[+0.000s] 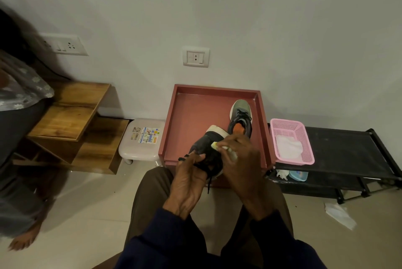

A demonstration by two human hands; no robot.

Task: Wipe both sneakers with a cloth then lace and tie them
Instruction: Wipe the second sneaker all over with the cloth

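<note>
Wiping looked to be the step in hand in the head view. At lower centre of the frame the left hand (189, 179) gripped the dark sneaker (202, 144), fingers curled round its upper, holding it over the near edge of the red tray (195, 112). The right hand (238, 160) pinched a pale cloth (232, 155) and pressed it to the sneaker's side, near the white sole. A black lace (209, 182) hung loose below the shoe, so lacing and tying of this one seemed not yet done. The second sneaker (240, 116) lay in the tray at centre right, just beyond the hands, toe toward the wall. Its laces appeared threaded, but whether they were tied, or the shoe already wiped, could not be told. By my judgement the task was early: one shoe mid-wipe, with the rest of the wiping and the tying left.

Most of the cloth was hidden under the right hand, and both hands covered the held sneaker's eyelets. A pink basket (291, 136) right of the tray held something white, too blurred to name.
</note>
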